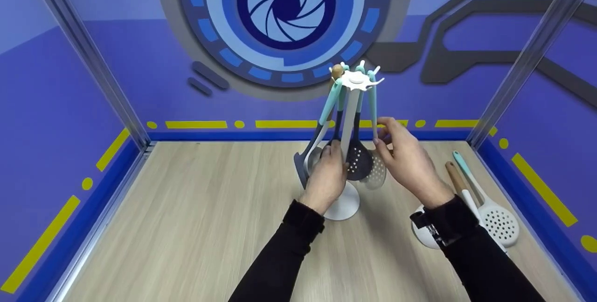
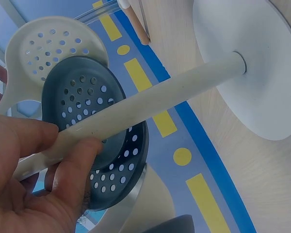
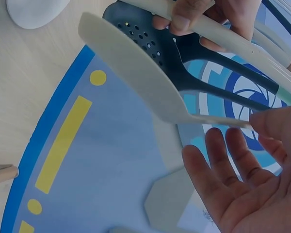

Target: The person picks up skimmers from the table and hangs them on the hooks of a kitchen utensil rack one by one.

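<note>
Your left grip [image 1: 326, 171] clamps the white rack [image 1: 350, 115], which an uneven pull could tip, while the crowding dark skimmer [image 1: 359, 161] could snag the pale perforated utensil [image 1: 377, 171] at the rack's right, its handle pinched by your right grip [image 1: 406, 155], a white skimmer [image 1: 501, 222] lying beyond on the worktop [image 1: 210, 227].

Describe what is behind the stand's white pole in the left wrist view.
Behind the pole: a dark perforated utensil, beyond it a pale perforated utensil, and the blue wall. The pole covers a strip of the dark utensil; any holes there are hidden.
</note>
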`<move>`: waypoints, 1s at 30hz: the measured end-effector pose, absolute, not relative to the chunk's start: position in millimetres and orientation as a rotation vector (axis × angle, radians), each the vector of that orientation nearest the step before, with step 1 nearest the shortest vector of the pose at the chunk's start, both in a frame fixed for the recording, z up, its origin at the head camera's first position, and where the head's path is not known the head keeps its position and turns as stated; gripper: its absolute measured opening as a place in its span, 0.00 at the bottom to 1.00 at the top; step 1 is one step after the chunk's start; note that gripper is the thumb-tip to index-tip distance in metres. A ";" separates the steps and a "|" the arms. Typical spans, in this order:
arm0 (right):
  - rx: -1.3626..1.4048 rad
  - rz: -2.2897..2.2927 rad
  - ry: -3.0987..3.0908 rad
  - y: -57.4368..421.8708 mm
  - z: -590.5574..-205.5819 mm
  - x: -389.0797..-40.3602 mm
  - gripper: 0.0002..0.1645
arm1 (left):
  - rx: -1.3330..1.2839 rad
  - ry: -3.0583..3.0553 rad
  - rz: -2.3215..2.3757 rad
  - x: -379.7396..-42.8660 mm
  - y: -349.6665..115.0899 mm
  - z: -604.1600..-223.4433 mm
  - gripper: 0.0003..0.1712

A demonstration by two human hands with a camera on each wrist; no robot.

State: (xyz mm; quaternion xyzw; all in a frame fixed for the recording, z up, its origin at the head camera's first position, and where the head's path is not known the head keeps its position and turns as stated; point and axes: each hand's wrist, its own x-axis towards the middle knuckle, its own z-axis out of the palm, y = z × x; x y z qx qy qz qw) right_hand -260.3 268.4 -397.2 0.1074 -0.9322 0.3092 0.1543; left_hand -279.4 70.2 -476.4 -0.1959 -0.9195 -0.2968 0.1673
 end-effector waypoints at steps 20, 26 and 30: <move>0.336 0.950 -2.827 301.9 -392.0 -252.5 0.26 | -0.535 -2.593 -0.797 -277.4 71.0 -475.5 0.35; 0.300 0.928 -2.873 308.8 -394.0 -252.5 0.26 | -0.568 -2.633 -0.926 -277.1 67.1 -472.5 0.37; 0.282 0.918 -2.905 311.1 -396.0 -252.8 0.26 | -0.554 -2.636 -1.019 -277.5 66.6 -472.0 0.37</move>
